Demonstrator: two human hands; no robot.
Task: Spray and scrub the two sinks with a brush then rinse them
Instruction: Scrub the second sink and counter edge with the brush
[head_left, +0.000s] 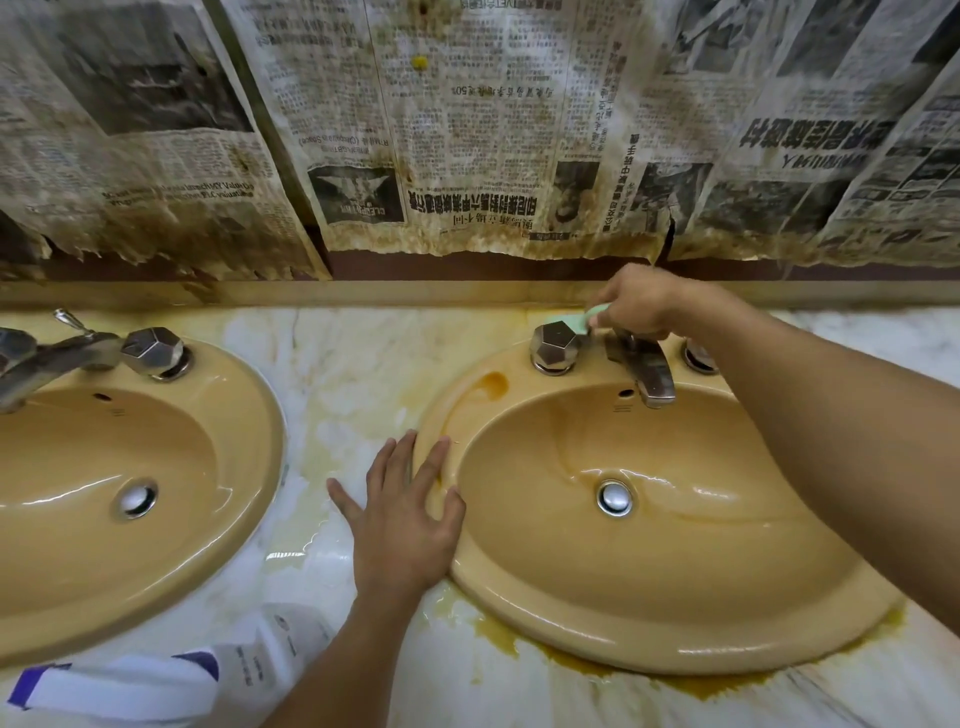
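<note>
On the stained marble counter (353, 374), two glossy tan oval basins: left sink (265, 441), right sink (649, 639). Right hand (639, 301) curled round a pale green brush (581, 318), its head at the faceted metal knob (555, 345) behind the right sink. Left hand (405, 519) flat, fingers spread, on that sink's rim.

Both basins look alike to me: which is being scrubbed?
The right-hand sink: the right hand holds a green brush by its tap, the left hand rests on its rim. The other sink is untouched.
</note>
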